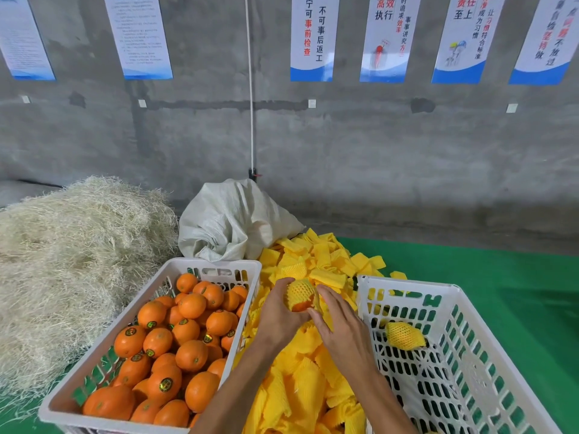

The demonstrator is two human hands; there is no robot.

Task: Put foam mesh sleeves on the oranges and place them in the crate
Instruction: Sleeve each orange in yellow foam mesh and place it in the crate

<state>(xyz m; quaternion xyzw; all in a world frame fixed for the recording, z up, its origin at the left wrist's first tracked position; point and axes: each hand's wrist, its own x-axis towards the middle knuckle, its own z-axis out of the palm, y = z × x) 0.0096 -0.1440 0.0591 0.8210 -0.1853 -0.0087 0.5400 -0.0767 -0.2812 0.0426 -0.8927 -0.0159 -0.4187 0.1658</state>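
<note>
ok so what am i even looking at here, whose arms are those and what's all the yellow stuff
There is one picture, taken by a camera worn on a person's head and looking down at their own bare hands. The left hand and right hand hold an orange between them, with a yellow foam mesh sleeve covering most of it. The yellow heap below them is loose sleeves lying on the green floor. The white crate on the left is full of bare oranges. The crate on the right holds one sleeved orange. Behind these lie a straw-like pile and a white sack.
</note>
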